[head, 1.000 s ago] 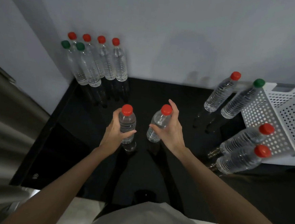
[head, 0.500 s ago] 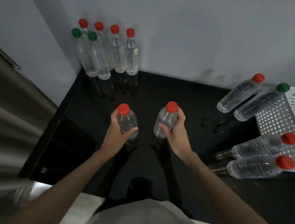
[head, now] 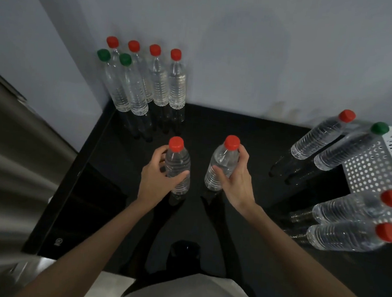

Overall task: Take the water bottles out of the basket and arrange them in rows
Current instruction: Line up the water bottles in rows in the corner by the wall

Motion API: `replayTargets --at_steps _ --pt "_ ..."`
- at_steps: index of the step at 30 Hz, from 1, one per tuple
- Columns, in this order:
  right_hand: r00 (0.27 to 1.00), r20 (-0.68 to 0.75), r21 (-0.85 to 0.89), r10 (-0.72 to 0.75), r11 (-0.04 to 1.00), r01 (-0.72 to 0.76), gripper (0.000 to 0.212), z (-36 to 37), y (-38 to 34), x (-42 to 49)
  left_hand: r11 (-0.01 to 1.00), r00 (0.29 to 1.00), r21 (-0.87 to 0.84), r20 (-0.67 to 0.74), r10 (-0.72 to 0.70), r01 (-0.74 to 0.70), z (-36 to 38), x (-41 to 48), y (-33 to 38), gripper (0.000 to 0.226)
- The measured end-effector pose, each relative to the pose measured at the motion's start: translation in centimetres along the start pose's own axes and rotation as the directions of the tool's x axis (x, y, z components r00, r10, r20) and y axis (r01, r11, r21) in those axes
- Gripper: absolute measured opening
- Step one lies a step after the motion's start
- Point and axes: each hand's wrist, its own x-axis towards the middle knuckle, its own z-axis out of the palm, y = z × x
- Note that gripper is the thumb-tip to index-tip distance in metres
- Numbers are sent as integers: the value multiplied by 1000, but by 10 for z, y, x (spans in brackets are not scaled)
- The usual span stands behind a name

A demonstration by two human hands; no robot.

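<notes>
Far out to the left of your left hand, a grey metal panel (head: 13, 157) is filling the edge of the view, blurred. Beyond that hand and a little to its left, six bottles are standing in the back corner of the black counter (head: 215, 124). A row of four red-capped bottles (head: 160, 84) is sitting against the wall (head: 245, 46), and two green-capped bottles (head: 133, 92) are standing just in front of the row's left end.

Your left hand (head: 162, 180) is gripping the left bottle (head: 178, 163) around its middle, fingers and thumb curling round it, and holding it upright. I cannot tell whether its base is touching the counter. Just to the right, your right hand (head: 237, 182) is wrapping round the right bottle (head: 221, 166), whose red cap is tipping slightly rightward. The two held bottles are sitting near each other but apart.

Well to the right of your right hand, four more bottles are standing in pairs. The far pair (head: 318, 137) is showing one red cap and one green, and the near pair (head: 349, 209) two red. The white perforated basket (head: 376, 172) is sitting just beside them, running off the right edge.
</notes>
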Motion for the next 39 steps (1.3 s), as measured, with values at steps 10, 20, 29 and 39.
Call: replayTargets --at_steps 10,20,29,39 --pt "996 -73 25 -60 998 62 81 -5 -35 87 994 994 -24 23 108 -108 3 105 27 73" --pt "995 -97 22 -31 999 33 80 9 -30 186 994 994 -31 12 106 -106 23 217 27 71" --pt "992 -123 50 4 999 2 80 30 -7 243 993 993 -43 19 114 -113 46 272 3 70" --pt "997 -81 115 0 993 9 78 45 9 252 982 986 -92 9 164 -163 55 273 -5 69"
